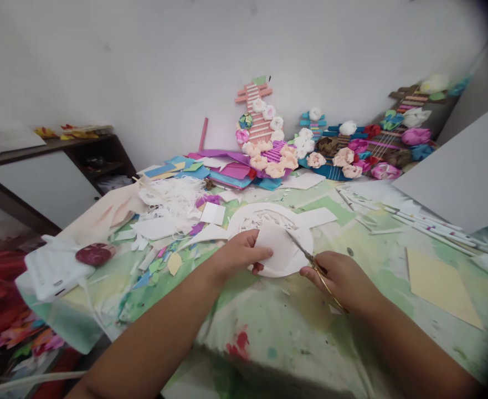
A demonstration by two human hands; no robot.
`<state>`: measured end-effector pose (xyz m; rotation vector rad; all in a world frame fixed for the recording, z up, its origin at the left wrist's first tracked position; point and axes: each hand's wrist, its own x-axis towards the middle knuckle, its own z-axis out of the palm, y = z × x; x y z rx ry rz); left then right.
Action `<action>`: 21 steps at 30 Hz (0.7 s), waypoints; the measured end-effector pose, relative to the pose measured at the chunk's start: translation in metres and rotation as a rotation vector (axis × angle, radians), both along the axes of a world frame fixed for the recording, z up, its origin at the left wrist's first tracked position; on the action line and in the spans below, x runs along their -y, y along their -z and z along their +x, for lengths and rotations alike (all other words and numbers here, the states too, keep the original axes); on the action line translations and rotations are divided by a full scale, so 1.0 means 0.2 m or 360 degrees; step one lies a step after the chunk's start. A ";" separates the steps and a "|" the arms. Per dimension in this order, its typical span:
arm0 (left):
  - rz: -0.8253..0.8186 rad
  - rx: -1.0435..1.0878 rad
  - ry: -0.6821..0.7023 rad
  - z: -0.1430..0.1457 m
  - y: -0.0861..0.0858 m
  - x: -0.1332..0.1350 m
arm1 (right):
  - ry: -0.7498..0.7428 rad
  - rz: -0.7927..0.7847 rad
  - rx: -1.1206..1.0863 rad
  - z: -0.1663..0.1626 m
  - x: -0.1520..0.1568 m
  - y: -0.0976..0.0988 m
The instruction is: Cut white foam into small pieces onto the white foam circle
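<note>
White paper [273,248], gold-handled scissors [311,258], green-and-white mottled tablecloth [268,310] with red stains [239,346], pale yellow sheet [440,285].

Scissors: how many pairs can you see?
1: the scissors in the right hand, blades at the paper the left hand holds. Others may hide under the scraps.

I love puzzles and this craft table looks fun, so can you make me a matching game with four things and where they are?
Things:
1. scissors
2. white paper piece
3. pale yellow sheet
4. pile of thin white strips

Places:
A. lying flat, out to the right of the right hand
B. held in the left hand
C. heaped on the far left part of the table
D. held in the right hand

Right pairs: 1-D, 2-B, 3-A, 4-C
</note>
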<state>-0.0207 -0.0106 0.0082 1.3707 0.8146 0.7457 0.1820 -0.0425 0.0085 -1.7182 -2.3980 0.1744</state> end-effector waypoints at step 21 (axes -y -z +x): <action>-0.0015 -0.0101 0.0055 0.03 0.03 0.01 | 0.0044 -0.0022 -0.0041 0.00 0.01 -0.02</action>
